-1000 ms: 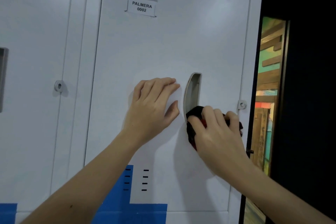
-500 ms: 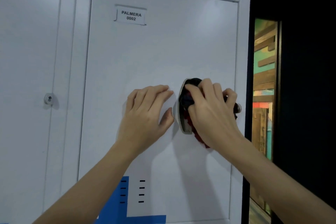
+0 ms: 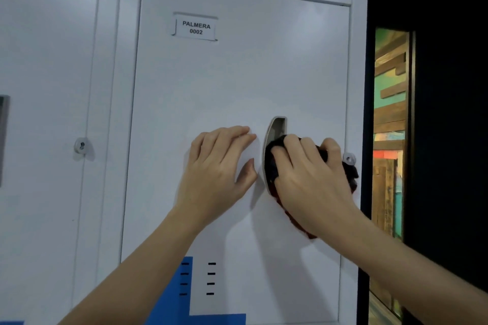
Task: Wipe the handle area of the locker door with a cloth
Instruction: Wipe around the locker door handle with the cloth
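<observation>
- Rests one left hand (image 3: 216,174) flat, fingers straight, empty, on one locker door (image 3: 237,82).
- Grips one dark cloth (image 3: 270,166) with one right hand (image 3: 311,182), fingers curled, against one handle recess (image 3: 278,126), 3 o'clock of left hand.

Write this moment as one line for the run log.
step: wipe handle area | right hand: grips cloth in handle recess | left hand: flat on locker door

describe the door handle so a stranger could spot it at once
On the white metal locker door labelled PALMERA 0002, look right of centre. The curved grey recessed handle is its only pocket, partly covered by the dark cloth the right hand grips.
</observation>
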